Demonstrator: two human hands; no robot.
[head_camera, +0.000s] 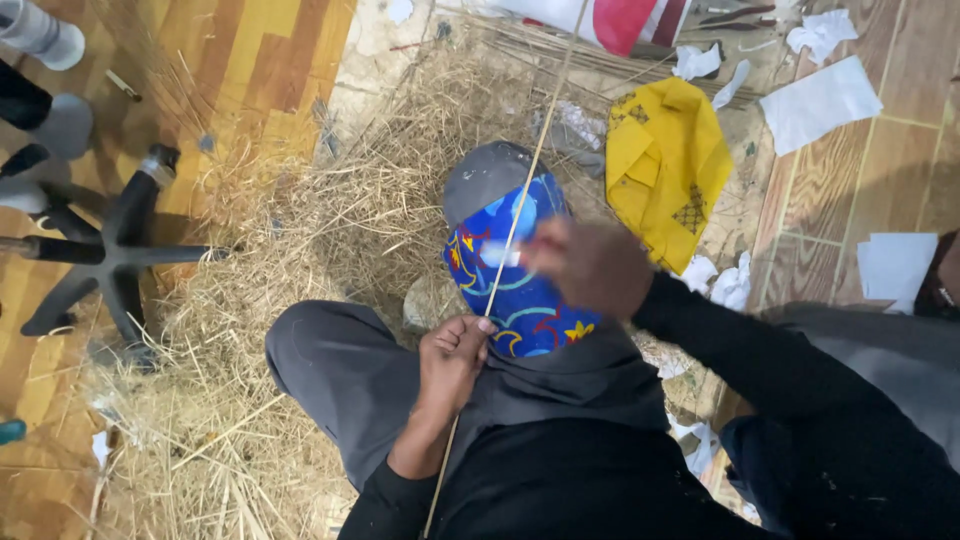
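A long thin pale stick (540, 140) runs from the top of the view down past my lap. My left hand (452, 356) grips it low down, fingers closed around it. My right hand (590, 266), blurred by motion, holds a small pale object against the stick higher up; what that object is I cannot tell. Under both hands a blue cloth with red and yellow patterns (520, 290) lies over my knee, above grey trousers.
Dry straw (300, 230) covers the floor ahead and to the left. A black chair base (105, 255) stands at left. A yellow cloth (665, 165) and white paper scraps (820, 100) lie at right. Another person's feet (45, 120) show at top left.
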